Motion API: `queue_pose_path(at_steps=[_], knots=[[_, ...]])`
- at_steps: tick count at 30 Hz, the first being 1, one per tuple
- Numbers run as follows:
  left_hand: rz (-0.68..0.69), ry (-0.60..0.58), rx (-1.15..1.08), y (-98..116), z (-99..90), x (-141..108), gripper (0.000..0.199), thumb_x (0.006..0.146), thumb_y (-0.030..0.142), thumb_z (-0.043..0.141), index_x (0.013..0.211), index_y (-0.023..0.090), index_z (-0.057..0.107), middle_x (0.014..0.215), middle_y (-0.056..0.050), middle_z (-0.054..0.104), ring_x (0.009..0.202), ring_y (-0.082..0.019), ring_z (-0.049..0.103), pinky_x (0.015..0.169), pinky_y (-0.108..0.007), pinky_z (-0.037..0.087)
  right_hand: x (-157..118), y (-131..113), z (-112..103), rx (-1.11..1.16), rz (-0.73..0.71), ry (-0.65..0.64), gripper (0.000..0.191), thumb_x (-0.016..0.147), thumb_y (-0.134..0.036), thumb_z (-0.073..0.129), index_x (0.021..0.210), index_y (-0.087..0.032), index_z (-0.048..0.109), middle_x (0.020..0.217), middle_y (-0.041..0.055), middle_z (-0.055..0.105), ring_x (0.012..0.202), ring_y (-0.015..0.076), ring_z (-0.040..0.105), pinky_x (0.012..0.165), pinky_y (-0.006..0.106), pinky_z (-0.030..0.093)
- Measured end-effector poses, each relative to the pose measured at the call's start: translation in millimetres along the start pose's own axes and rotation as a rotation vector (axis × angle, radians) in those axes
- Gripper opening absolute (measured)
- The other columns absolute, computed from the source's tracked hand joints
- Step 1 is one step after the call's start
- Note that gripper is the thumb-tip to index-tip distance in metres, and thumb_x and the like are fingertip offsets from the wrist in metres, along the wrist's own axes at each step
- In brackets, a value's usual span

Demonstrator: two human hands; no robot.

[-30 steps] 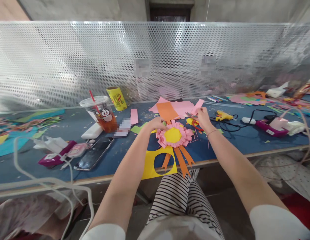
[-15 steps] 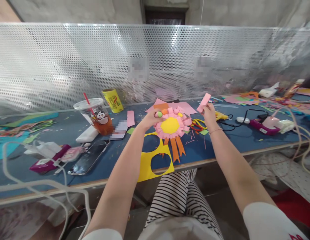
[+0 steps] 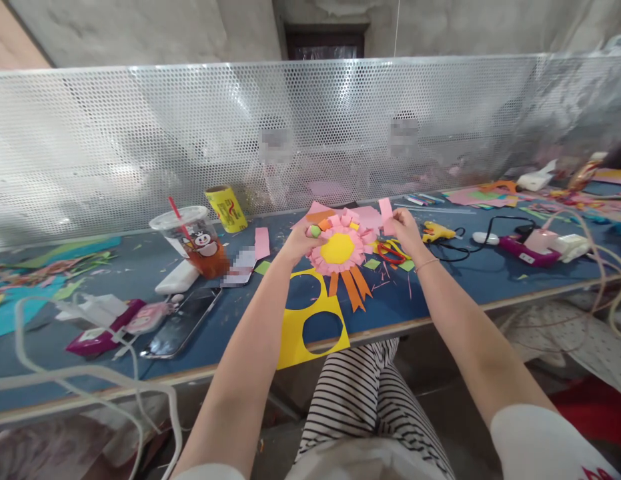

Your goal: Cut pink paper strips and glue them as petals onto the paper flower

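Note:
My left hand (image 3: 299, 243) grips the left edge of a paper rosette (image 3: 337, 249), which has a yellow centre, a ring of pink paper loops and orange ribbon tails (image 3: 354, 287). Small green and orange paper pieces show by my left fingertips. In my right hand (image 3: 404, 229) a pink paper strip (image 3: 385, 215) is pinched, held upright near the rosette's right edge. Below the rosette lies a yellow sheet (image 3: 294, 333) with round holes cut out, partly over the table's front edge. Scissors (image 3: 391, 252) with yellow and red handles lie under my right hand.
A drink cup (image 3: 193, 243), a yellow tape roll (image 3: 227, 208), a phone (image 3: 183, 323) and a purple power strip (image 3: 105, 330) stand or lie on the left. On the right are a yellow glue gun (image 3: 437, 232) and another power strip (image 3: 530, 250). A perforated metal screen (image 3: 190, 133) runs behind.
My right hand has moved left with the pink strip, closer to the rosette, and the strip now stands more upright. My left hand keeps its hold on the rosette. The view has shifted slightly.

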State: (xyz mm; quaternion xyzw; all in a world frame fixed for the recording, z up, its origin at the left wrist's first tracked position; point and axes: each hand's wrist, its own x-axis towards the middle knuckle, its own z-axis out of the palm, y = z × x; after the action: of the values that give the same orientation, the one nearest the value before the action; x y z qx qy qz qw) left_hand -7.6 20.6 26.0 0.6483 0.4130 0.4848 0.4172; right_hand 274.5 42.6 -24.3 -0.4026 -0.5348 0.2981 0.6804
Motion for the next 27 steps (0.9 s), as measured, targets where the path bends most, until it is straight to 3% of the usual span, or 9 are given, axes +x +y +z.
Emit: queue_pose_path(at_steps=[6,11,15,21,27], knots=[[0.094,0.074,0.141,-2.5,-4.3,5.7,0.029,0.046,0.019,0.073,0.073,0.014,0.065,0.064,0.004,0.055,0.061,-0.009,0.049,0.059,-0.021,0.040,-2.4,-3.7,-2.6,-0.149,-0.085,0.038,0.013,0.068,-0.028,0.054,0.078,-0.022,0.048,0.078,-0.0018,0.052,0.067,0.0151,0.058,0.060,0.029,0.048],[0.151,0.134,0.073,-0.9,-3.5,5.5,0.029,0.049,0.021,0.074,0.075,0.014,0.064,0.065,0.004,0.055,0.061,-0.009,0.049,0.057,-0.021,0.040,-2.3,-8.7,-3.8,-0.257,-0.144,0.109,0.010,0.069,-0.025,0.051,0.078,-0.022,0.050,0.081,-0.0002,0.052,0.068,0.0140,0.054,0.062,0.028,0.044],[0.110,0.129,-0.098,-0.7,-2.2,5.3,0.030,0.047,0.024,0.077,0.068,0.015,0.057,0.060,0.005,0.053,0.057,-0.008,0.048,0.056,-0.021,0.041,-2.2,-10.0,-3.8,-0.293,-0.186,0.121,0.008,0.069,-0.023,0.050,0.077,-0.021,0.051,0.079,-0.0009,0.052,0.068,0.0135,0.052,0.065,0.028,0.042],[0.000,0.109,-0.422,-6.8,2.4,8.0,0.033,0.045,0.022,0.079,0.060,0.016,0.050,0.045,0.009,0.046,0.039,-0.003,0.040,0.048,-0.020,0.038,-4.7,-9.0,0.6,-0.274,-0.114,0.069,0.011,0.071,-0.029,0.052,0.079,-0.022,0.049,0.074,-0.0024,0.051,0.063,0.0130,0.052,0.060,0.026,0.041],[-0.072,0.068,-0.610,-9.8,10.0,7.9,0.028,0.049,0.019,0.079,0.062,0.015,0.054,0.045,0.007,0.051,0.041,-0.006,0.049,0.049,-0.020,0.042,-4.6,-2.2,0.7,-0.256,-0.106,0.039,0.017,0.068,-0.033,0.058,0.073,-0.021,0.047,0.070,-0.0018,0.051,0.070,0.0153,0.052,0.063,0.027,0.043]])
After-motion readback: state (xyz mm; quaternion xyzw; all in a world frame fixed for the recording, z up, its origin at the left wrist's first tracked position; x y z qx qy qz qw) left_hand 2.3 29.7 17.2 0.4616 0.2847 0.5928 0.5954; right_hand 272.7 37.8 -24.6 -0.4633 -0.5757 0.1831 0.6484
